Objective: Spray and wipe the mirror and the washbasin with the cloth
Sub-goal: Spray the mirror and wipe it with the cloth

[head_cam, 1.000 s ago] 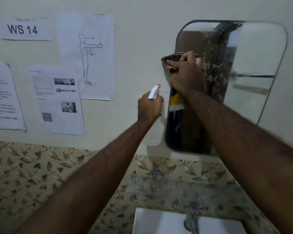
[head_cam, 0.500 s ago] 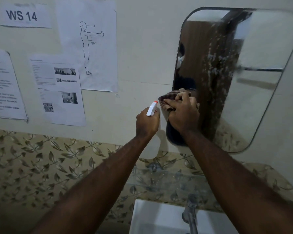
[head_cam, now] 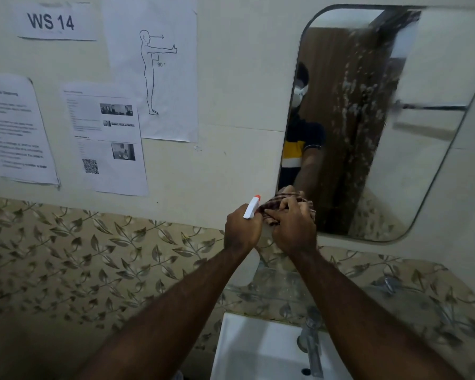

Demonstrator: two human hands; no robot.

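Centrally spray-speckled mirror (head_cam: 354, 119), checked cloth (head_cam: 279, 201).

right hand (head_cam: 294, 229): has slid the cloth (head_cam: 277, 204) from the mirror (head_cam: 428, 165) upper left down its left edge to the bottom-left corner | left hand (head_cam: 242, 229): lowered with the spray bottle (head_cam: 251, 208), now just beside the right hand

- The cream wall (head_cam: 244, 78) carried a rounded mirror (head_cam: 422, 160) on the right, streaked with spray droplets.
- Four paper sheets were stuck to the left: a "WS 14" sign (head_cam: 51, 21), a figure drawing (head_cam: 154, 69), a QR-code sheet (head_cam: 106, 138) and a text sheet (head_cam: 17, 127).
- Leaf-patterned tiles (head_cam: 93, 256) ran below.
- A glass shelf (head_cam: 280, 283) sat under the mirror.
- Nearest, the white washbasin (head_cam: 252, 349) bore a metal tap (head_cam: 311, 349).
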